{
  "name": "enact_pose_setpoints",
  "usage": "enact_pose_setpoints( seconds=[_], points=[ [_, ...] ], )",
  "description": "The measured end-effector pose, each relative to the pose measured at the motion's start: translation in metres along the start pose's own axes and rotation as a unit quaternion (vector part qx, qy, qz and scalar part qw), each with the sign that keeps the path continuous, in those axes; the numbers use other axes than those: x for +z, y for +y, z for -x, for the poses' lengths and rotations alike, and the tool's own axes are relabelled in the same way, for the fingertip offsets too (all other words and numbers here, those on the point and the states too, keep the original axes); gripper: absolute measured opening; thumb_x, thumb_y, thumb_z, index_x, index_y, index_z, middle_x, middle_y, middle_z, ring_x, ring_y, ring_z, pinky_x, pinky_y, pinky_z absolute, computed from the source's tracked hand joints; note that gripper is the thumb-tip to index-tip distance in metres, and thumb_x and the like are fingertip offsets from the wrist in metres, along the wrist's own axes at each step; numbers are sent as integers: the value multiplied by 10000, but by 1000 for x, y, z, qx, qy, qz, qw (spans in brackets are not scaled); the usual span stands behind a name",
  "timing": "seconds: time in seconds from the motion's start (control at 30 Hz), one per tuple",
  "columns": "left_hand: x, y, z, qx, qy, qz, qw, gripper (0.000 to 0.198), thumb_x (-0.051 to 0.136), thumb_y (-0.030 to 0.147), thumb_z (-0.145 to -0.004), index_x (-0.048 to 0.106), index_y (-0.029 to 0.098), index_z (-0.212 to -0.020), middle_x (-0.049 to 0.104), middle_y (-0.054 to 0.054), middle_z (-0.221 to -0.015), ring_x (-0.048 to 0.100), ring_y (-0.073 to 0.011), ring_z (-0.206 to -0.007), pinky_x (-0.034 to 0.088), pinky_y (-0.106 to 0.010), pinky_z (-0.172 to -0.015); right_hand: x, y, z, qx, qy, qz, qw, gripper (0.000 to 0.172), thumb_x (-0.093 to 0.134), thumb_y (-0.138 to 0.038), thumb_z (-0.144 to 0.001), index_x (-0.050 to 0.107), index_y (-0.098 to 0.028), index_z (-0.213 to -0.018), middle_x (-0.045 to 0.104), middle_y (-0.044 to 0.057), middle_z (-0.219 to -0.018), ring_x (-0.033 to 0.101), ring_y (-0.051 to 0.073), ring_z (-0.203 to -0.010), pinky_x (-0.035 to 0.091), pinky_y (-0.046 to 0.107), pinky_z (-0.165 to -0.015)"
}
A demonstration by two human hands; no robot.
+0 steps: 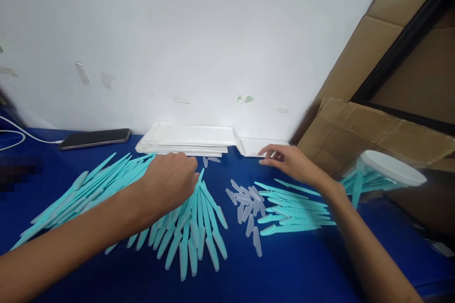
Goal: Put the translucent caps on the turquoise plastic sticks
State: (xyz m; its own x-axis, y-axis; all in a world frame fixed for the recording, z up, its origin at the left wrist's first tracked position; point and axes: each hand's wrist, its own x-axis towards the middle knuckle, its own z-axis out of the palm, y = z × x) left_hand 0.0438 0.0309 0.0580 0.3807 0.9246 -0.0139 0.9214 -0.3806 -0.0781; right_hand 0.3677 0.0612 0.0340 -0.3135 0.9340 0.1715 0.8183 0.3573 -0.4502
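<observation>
My left hand (169,177) is closed, palm down, over the handle ends of a fanned pile of teal eyebrow razors (183,251). Its fingertips are hidden, so whatever they grip cannot be made out. My right hand (284,158) hovers in front of the white packets by the wall, fingers bent, with a gap between thumb and forefinger and nothing visible in it. Below it lie translucent blade caps (245,201) in a loose heap. Beside those, more teal razors (295,210) without caps lie in a row under my right forearm.
Another pile of razors (88,194) spreads to the left. A stack of white packets (188,137) rests against the wall, near a phone (95,138) on a cable. At right, a tilted clear tub with a white rim (394,168) holds razors beside cardboard (377,132).
</observation>
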Motion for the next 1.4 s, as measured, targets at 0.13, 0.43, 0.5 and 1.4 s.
enact_pose_setpoints(
  seconds=[0.13, 0.43, 0.5, 1.4],
  points=[
    [11, -3, -14, 57, 22, 33, 998, 369, 358, 328, -970, 680, 149, -958, 676, -183, -879, 646, -336, -838, 484, -424, -688, -14, 33, 7, 83, -160, -67, 981, 519, 760, -602, -729, 740, -188, -1042, 722, 47, -847, 646, 203, -773, 493, 300, -680],
    [43, -9, -28, 172, 7, 129, 977, 603, 237, 486, -1030, 497, 148, -1457, 471, -177, -1525, 393, -384, -1423, 339, -599, -1118, -12, 56, 8, 125, -177, -52, 975, 594, 770, -695, -630, 745, -149, -864, 720, 70, -768, 610, 191, -688, 472, 292, -624],
    [43, -9, -29, 188, 18, 136, 973, 534, 280, 410, -1035, 531, 149, -1429, 510, -175, -1494, 436, -375, -1396, 347, -594, -1112, -4, 52, 2, 105, -155, -46, 981, 587, 715, -717, -688, 736, -149, -838, 715, 69, -772, 608, 191, -711, 466, 296, -654],
    [17, 10, -25, 5, -10, 684, 730, 253, 688, 363, -885, 644, 148, -1011, 772, -111, -1031, 729, -214, -1013, 573, -352, -922, 38, -63, 7, -181, 47, 40, 981, 276, 372, -314, -1081, 565, -235, -1261, 663, 62, -1123, 647, 199, -952, 504, 336, -831]
  ],
)
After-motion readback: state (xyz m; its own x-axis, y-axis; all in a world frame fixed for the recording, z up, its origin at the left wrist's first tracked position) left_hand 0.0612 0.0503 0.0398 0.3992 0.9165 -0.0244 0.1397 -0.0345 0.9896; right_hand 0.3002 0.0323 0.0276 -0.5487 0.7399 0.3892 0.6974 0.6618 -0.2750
